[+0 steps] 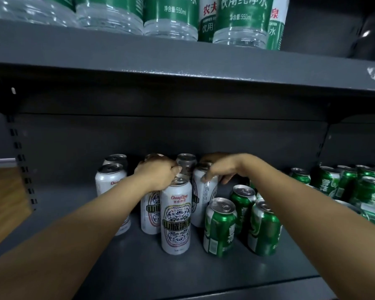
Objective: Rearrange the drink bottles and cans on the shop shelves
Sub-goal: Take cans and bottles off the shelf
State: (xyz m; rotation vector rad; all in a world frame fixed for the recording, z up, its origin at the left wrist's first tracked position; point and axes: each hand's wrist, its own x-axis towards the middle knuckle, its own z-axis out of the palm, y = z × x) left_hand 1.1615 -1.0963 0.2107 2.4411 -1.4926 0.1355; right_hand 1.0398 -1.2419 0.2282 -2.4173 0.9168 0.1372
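Several tall white beer cans stand in a cluster on the dark grey lower shelf (121, 265). My left hand (157, 175) curls over the top of a white can (149, 215) in the middle of the cluster. In front of it a white can (176, 215) with a blue and green label stands free. My right hand (221, 168) grips the top of another white can (204, 198) just to the right. Green cans (220, 228) stand right of the white ones, close under my right forearm.
More green cans (333, 185) crowd the shelf's right end, some lying on their sides. The upper shelf (182, 59) carries water bottles (171, 18) with green labels. Bare shelf lies left of the white cans and along the front edge. A perforated upright (20, 161) bounds the left.
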